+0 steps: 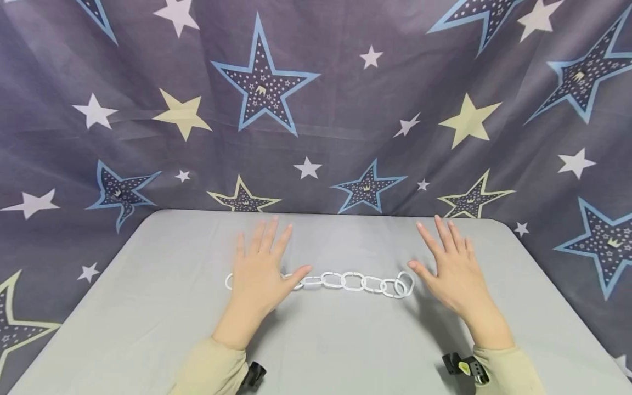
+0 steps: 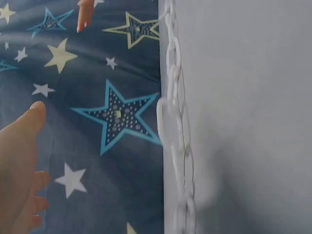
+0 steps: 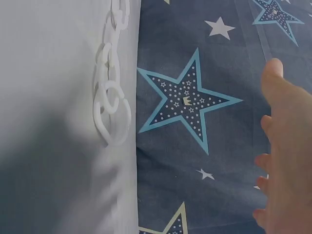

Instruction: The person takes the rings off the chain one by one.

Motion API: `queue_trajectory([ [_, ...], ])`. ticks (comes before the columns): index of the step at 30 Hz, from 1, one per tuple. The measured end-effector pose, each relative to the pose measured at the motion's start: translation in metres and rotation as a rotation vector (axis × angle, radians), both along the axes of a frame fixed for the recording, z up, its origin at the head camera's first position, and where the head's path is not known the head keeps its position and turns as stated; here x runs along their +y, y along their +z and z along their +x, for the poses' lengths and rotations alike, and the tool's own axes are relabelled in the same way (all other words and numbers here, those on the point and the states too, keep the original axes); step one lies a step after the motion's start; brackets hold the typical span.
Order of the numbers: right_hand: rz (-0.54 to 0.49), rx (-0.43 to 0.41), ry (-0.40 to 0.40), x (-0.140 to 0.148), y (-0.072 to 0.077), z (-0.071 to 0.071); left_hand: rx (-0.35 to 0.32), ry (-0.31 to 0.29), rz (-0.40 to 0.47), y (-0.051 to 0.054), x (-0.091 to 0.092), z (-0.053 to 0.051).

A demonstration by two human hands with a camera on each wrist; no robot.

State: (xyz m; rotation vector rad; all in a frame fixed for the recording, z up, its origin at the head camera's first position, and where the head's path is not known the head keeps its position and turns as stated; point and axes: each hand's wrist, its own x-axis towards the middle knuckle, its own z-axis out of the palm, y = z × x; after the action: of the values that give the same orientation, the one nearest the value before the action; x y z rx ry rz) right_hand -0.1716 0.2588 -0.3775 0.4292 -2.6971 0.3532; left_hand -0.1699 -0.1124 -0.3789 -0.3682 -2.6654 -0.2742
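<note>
A chain of white plastic links (image 1: 353, 281) lies across the table from left to right, seen also as white links (image 2: 174, 73) in the left wrist view and as end links (image 3: 112, 112) in the right wrist view. My left hand (image 1: 260, 277), fingers spread and palm down, is above the chain's left part and hides some links. My right hand (image 1: 455, 274) is spread just right of the chain's right end, holding nothing. Each wrist view shows its hand, the left (image 2: 19, 165) and the right (image 3: 292, 156), apart from the links.
The grey table (image 1: 326, 351) reaches back to a dark curtain (image 1: 326, 137) printed with stars, which also hangs along both sides. Dark straps with small devices (image 1: 466, 367) are at both sleeves. Shadows fall on the table under the hands.
</note>
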Motion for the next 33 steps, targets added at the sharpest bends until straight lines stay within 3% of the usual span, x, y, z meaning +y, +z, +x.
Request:
queue_trajectory([
  [8,-0.048,0.028,0.097,0.005,-0.004,-0.008,-0.073,-0.043,-0.022,-0.013,0.022,-0.015],
  [13,-0.104,0.025,0.152,0.009,-0.009,-0.009,-0.091,-0.115,-0.033,-0.020,0.041,-0.021],
  [21,-0.146,0.000,0.138,0.018,-0.015,-0.010,-0.096,-0.258,-0.092,-0.027,0.073,-0.032],
  [33,-0.137,-0.010,0.124,0.023,-0.027,-0.014,-0.074,-0.387,-0.177,-0.031,0.106,-0.045],
])
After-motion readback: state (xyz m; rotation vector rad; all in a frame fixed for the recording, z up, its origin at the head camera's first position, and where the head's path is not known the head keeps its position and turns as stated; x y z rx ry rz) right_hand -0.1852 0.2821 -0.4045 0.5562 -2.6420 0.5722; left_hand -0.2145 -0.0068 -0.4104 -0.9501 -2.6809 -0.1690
